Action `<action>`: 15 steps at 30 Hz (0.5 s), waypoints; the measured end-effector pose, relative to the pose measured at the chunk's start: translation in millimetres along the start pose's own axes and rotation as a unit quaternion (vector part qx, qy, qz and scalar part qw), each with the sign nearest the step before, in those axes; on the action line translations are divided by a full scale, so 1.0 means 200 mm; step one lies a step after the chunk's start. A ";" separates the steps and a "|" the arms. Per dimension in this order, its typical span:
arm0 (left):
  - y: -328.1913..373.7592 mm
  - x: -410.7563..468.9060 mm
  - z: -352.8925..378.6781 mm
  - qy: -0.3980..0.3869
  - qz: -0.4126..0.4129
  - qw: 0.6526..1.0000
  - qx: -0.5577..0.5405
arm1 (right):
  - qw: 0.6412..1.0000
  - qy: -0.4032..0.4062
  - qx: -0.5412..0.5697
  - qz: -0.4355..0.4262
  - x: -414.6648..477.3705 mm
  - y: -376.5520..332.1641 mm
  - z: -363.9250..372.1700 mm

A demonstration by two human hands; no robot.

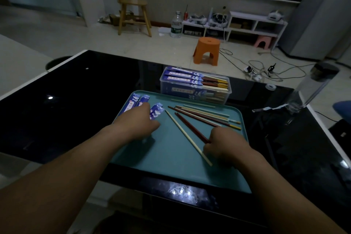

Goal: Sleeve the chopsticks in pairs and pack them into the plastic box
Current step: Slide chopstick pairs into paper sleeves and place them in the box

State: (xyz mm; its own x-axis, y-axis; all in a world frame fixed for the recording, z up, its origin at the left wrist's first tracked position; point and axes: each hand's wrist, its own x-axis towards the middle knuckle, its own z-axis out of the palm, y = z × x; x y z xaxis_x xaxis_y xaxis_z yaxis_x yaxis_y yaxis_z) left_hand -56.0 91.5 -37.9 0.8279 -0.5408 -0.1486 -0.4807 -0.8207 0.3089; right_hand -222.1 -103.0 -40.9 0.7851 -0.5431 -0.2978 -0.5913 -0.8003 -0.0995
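Lying fanned on the teal tray [171, 167], loose chopsticks [205, 116] end near its right rim; the tray's near half is bare. Right hand [226, 142], fingers curled, pinches the red chopstick [191, 127] at its near end. Left hand [136, 119] covers the paper sleeves [156, 113]; grip not discernible. Plastic box [195, 89] with sleeved pairs sits just behind the tray's far edge.

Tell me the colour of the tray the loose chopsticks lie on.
Teal: a flat rounded-corner plastic tray, best seen in the head view.
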 end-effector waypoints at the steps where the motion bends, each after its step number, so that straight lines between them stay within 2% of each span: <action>1: 0.01 0.00 0.01 0.001 0.004 1.000 -0.009 | 1.000 -0.002 0.000 0.000 0.00 0.00 0.00; 8: 0.05 0.01 0.05 0.044 0.076 0.994 -0.059 | 0.998 0.005 0.059 -0.006 0.03 -0.01 0.03; 11: 0.05 0.03 0.07 0.071 0.073 0.990 -0.094 | 0.992 0.010 0.125 -0.018 0.02 -0.02 0.03; 13: 0.04 0.04 0.08 0.070 0.059 0.984 -0.155 | 0.978 0.027 0.200 -0.042 0.00 -0.03 0.00; 15: 0.04 0.07 0.06 0.058 0.030 0.963 -0.261 | 0.961 0.037 0.267 -0.067 -0.04 -0.07 -0.02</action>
State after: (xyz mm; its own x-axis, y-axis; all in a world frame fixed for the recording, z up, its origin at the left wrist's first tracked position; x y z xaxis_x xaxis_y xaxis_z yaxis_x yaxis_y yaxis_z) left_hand -52.1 75.6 -49.5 0.8443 -0.5355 -0.0191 -0.3429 -0.5673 0.7487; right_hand -219.2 -89.8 -32.8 0.8596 -0.4773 -0.1825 -0.4796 -0.6304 -0.6104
